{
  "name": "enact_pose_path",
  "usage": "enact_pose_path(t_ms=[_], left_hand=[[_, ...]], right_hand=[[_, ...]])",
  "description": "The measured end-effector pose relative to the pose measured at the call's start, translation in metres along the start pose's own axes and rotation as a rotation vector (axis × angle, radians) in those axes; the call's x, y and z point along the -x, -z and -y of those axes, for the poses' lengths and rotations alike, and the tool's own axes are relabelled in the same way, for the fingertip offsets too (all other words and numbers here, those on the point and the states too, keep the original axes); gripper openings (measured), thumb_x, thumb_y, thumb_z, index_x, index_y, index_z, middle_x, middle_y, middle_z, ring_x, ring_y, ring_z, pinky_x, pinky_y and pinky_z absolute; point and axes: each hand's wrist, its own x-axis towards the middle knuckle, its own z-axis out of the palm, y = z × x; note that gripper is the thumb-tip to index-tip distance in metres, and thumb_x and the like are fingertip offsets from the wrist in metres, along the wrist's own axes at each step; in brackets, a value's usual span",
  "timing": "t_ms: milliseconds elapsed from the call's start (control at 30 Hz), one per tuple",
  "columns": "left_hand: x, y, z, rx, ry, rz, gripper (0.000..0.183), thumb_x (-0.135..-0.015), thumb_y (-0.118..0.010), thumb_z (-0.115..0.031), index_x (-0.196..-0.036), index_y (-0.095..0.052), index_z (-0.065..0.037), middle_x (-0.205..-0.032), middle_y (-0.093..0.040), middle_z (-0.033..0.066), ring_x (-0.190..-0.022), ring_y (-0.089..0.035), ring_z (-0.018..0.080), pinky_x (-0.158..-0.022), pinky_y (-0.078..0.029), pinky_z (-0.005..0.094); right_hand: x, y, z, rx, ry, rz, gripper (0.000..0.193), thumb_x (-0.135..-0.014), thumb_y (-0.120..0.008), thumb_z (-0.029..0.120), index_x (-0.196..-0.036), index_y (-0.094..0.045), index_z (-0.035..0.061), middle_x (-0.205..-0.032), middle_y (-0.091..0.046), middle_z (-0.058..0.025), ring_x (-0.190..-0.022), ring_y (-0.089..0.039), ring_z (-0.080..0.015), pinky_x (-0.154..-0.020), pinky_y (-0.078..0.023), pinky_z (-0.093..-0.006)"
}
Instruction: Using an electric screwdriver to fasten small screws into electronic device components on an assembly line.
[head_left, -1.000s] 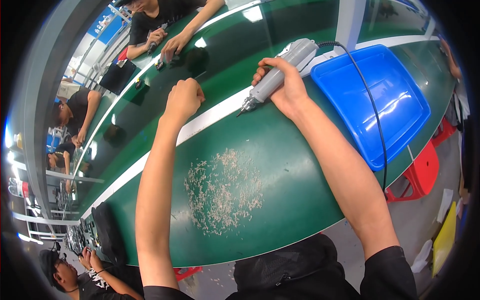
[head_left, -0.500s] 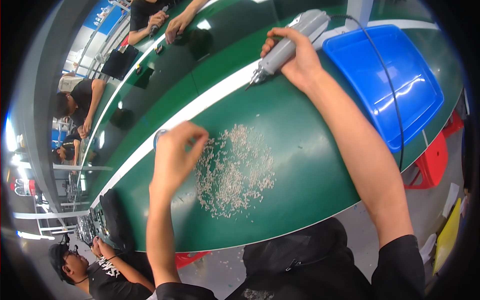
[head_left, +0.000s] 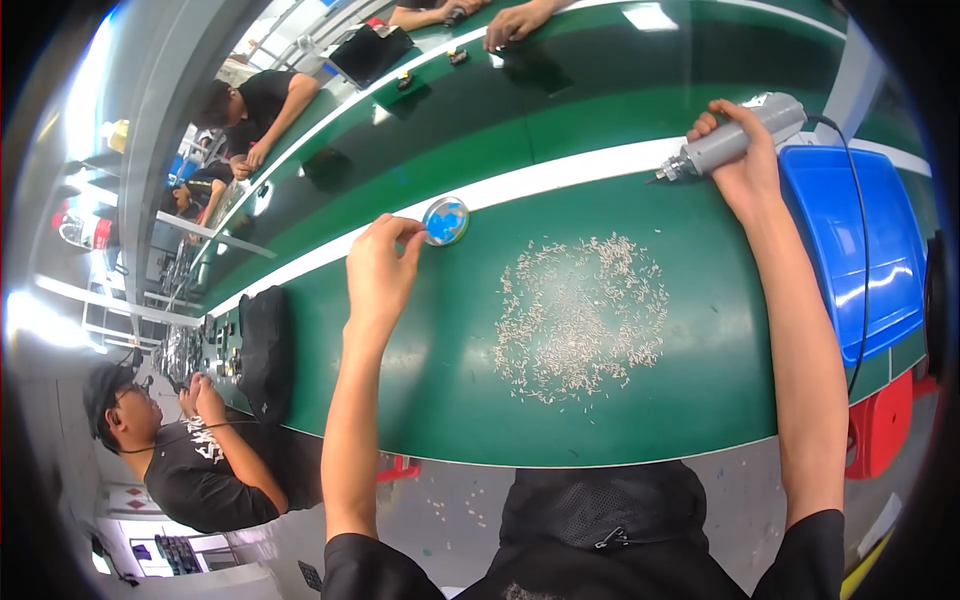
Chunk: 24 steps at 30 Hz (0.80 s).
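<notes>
My right hand (head_left: 745, 165) is wrapped round a grey electric screwdriver (head_left: 735, 135) with a cord, held above the far right of the green table; its bit points left. My left hand (head_left: 385, 260) hovers at the left with thumb and forefinger pinched together. Whatever sits in that pinch, if anything, is too small to make out. Right beside these fingertips stands a small round tin (head_left: 445, 221) with blue stuff in it, by the white strip. A wide scatter of tiny pale, pin-like pieces (head_left: 580, 320) covers the table between my forearms.
A blue plastic tray (head_left: 850, 240) lies right of my right forearm, the cord (head_left: 862, 230) running across it. A black bag (head_left: 265, 350) rests at the table's left end, near a seated person (head_left: 200, 450). Other people work across the table. A red stool (head_left: 880, 430) stands at right.
The whole view has shifted, so the table things sit farther right. My left hand has moved leftward off the tin, which now shows fully. The right hand keeps its hold on the screwdriver.
</notes>
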Motion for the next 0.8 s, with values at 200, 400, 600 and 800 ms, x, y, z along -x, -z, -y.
enact_pose_path(t_ms=[200, 400, 600, 800], left_hand=[[-0.012, -0.016, 0.022, -0.007, 0.025, 0.067, 0.012, -0.077, -0.072, -0.002, -0.088, -0.069, 0.002, -0.082, -0.069, 0.0121, -0.074, -0.065, 0.0193, -0.066, -0.049, 0.03], [-0.033, -0.015, 0.046, 0.095, 0.155, -0.092, 0.012, -0.08, -0.07, -0.005, -0.089, -0.071, 0.002, -0.082, -0.071, 0.0138, -0.072, -0.067, 0.0189, -0.068, -0.051, 0.0312], [-0.067, -0.024, 0.124, -0.086, 0.193, -0.093, 0.015, -0.081, -0.068, -0.008, -0.092, -0.071, 0.002, -0.086, -0.071, 0.016, -0.081, -0.069, 0.0274, -0.076, -0.052, 0.0357], [-0.088, -0.037, 0.136, -0.304, -0.096, 0.08, 0.012, -0.079, -0.066, -0.001, -0.09, -0.07, 0.003, -0.087, -0.066, 0.0176, -0.078, -0.065, 0.0344, -0.071, -0.051, 0.04]], right_hand=[[0.004, -0.004, 0.001, 0.018, 0.008, -0.05, 0.022, -0.085, -0.062, 0.016, -0.093, -0.053, -0.0019, -0.081, -0.051, -0.011, -0.076, -0.052, -0.0198, -0.079, -0.049, -0.0346], [0.0, 0.001, 0.004, 0.034, 0.013, -0.02, 0.021, -0.085, -0.062, 0.016, -0.093, -0.053, -0.0017, -0.08, -0.052, -0.0102, -0.076, -0.053, -0.0196, -0.079, -0.049, -0.0342], [0.004, -0.011, -0.003, 0.019, 0.013, -0.028, 0.021, -0.085, -0.062, 0.017, -0.092, -0.053, -0.0013, -0.079, -0.05, -0.0097, -0.075, -0.052, -0.0202, -0.078, -0.049, -0.0346], [0.007, -0.006, 0.0, 0.027, 0.003, -0.043, 0.021, -0.085, -0.062, 0.017, -0.092, -0.053, -0.0008, -0.078, -0.05, -0.0099, -0.075, -0.051, -0.0205, -0.078, -0.048, -0.0346]])
